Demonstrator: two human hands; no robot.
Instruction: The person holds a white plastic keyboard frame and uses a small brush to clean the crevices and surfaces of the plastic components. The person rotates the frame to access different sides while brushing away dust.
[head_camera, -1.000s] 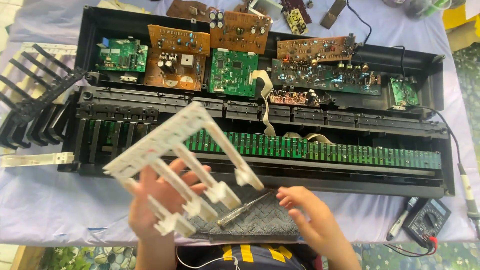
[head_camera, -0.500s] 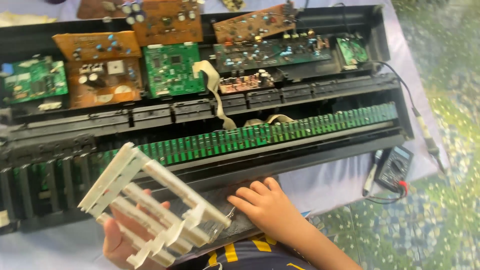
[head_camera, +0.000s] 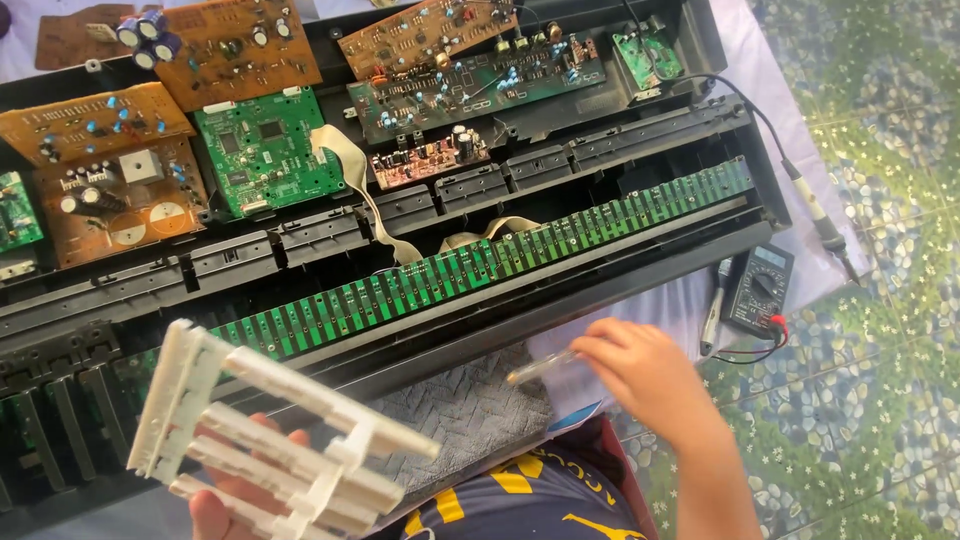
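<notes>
The left hand (head_camera: 240, 490) grips a white plastic block of piano keys (head_camera: 270, 430) from beneath, fingers curled around its underside at the lower left of the frame, the block tilted with its comb-like key ends pointing right and its ribbed back edge toward the left. The right hand (head_camera: 640, 365), at lower centre-right, pinches a slim, pale, translucent tool (head_camera: 540, 368) between thumb and fingertips; it may be a small brush or a pair of tweezers, but the view is too blurred to tell which. The tool's free end points left, above the edge of a grey textured cloth (head_camera: 470, 415) that lies between the two hands, just in front of the opened black keyboard chassis (head_camera: 560, 300). Along the chassis runs a long green contact strip (head_camera: 480, 265), slanting up from left to right, with beige ribbon cables (head_camera: 360, 190) looping from it toward the boards behind. Those boards fill the upper half: a green circuit board (head_camera: 265, 150) near centre-left, brown circuit boards (head_camera: 100, 170) with blue capacitors to the left and top, and a dark board (head_camera: 480, 85) crowded with components to the right. Just right of the right hand, on the white table covering (head_camera: 770, 90), rests a black multimeter (head_camera: 757, 290) with red and black leads, a pen-shaped probe (head_camera: 712, 310) beside it, and a soldering iron (head_camera: 815, 215) lies beyond on its cable. The person's dark shirt with yellow print (head_camera: 520, 500) shows at the bottom edge, above a pebble-patterned floor (head_camera: 880, 400).
</notes>
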